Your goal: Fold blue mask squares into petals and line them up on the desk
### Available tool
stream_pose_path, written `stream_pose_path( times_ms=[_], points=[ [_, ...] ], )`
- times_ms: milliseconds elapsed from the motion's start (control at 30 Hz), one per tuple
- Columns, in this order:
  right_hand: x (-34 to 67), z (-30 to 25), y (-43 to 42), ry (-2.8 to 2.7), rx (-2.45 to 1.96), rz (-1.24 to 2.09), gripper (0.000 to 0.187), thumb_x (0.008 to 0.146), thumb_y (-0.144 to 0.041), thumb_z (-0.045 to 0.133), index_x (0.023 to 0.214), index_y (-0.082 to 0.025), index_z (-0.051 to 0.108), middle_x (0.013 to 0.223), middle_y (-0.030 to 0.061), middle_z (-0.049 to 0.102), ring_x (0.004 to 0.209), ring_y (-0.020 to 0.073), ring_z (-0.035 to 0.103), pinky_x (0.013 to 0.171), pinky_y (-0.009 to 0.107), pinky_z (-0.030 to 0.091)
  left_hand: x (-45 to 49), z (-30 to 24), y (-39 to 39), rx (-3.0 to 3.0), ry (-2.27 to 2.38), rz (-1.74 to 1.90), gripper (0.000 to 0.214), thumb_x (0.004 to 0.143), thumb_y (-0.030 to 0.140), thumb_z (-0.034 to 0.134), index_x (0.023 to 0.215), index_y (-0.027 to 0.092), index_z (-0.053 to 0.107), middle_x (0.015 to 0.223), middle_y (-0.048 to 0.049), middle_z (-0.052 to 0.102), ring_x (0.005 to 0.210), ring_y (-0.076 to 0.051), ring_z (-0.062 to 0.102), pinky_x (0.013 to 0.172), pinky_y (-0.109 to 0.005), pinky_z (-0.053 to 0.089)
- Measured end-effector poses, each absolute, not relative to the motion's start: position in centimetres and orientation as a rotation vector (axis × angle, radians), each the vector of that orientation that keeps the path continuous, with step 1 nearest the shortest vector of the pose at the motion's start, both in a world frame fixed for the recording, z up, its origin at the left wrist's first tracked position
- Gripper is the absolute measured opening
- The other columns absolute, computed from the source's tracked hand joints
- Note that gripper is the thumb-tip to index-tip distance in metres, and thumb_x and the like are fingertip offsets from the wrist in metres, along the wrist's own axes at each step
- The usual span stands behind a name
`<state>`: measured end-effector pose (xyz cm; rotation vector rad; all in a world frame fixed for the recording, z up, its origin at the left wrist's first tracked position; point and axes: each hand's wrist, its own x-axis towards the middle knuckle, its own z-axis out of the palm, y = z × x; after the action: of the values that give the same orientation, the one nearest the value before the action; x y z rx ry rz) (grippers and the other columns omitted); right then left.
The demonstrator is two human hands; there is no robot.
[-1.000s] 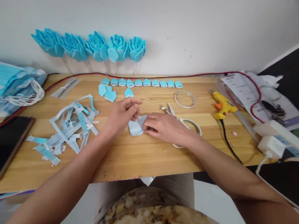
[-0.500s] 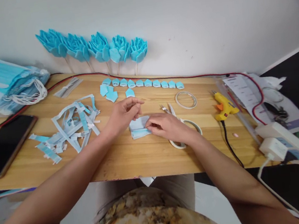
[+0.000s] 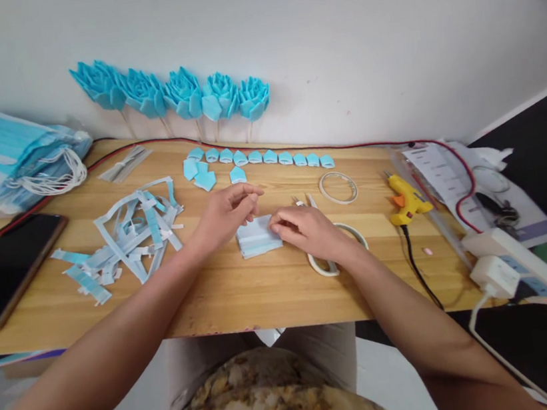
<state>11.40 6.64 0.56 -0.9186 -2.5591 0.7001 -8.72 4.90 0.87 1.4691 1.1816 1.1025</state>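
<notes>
I see the pale-blue folded stack [image 3: 258,239] left of the scissors [image 3: 323,272], its long axis running crosswise. My right hand [image 3: 310,230] crosses the scissors, fingertips bunched at the stack; whether they pinch, I can't tell. My left hand [image 3: 229,217] is loosely curled, grip unclear. Right of the scissors: glue gun [image 3: 408,201].

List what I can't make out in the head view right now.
Folded pale-blue fabric: head view, upper right corner hidden by the right hand; layers too fine to count.
White-handled metal scissors: head view, middle hidden by the right hand.
Flat black rectangular phone: head view, cut off by the left edge.
White printed paper: head view, print too small to read.
</notes>
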Motion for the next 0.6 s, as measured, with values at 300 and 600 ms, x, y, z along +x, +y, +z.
stream_pose_path(
  times_ms=[300, 600],
  points=[
    [11.1, 0.4, 6.4, -2.568, -0.867, 0.631, 0.016, 0.094, -0.026, 0.049, 0.09, -0.019, 0.063, 0.084, 0.0025, 0.067, 0.078, 0.0148, 0.057, 0.074, 0.026, 0.038, -8.7, 0.2, 5.1, 1.431, 1.185, 1.066, 0.021, 0.085, 0.03, 0.051, 0.096, 0.014, 0.061, 0.067, 0.0004, 0.06, 0.054, -0.01, 0.056, 0.054, -0.023, 0.048],
    [9.7, 0.1, 5.2, -2.736, -0.837, 0.458, 0.012, 0.087, -0.016, 0.052, 0.082, -0.019, 0.062, 0.085, 0.0045, 0.063, 0.081, 0.0167, 0.055, 0.069, 0.027, 0.036, -8.6, -0.2, 5.1, 1.48, 1.245, 1.089, 0.021, 0.085, 0.029, 0.051, 0.095, 0.015, 0.062, 0.068, 0.0005, 0.06, 0.058, -0.011, 0.058, 0.059, -0.023, 0.05]
  ],
)
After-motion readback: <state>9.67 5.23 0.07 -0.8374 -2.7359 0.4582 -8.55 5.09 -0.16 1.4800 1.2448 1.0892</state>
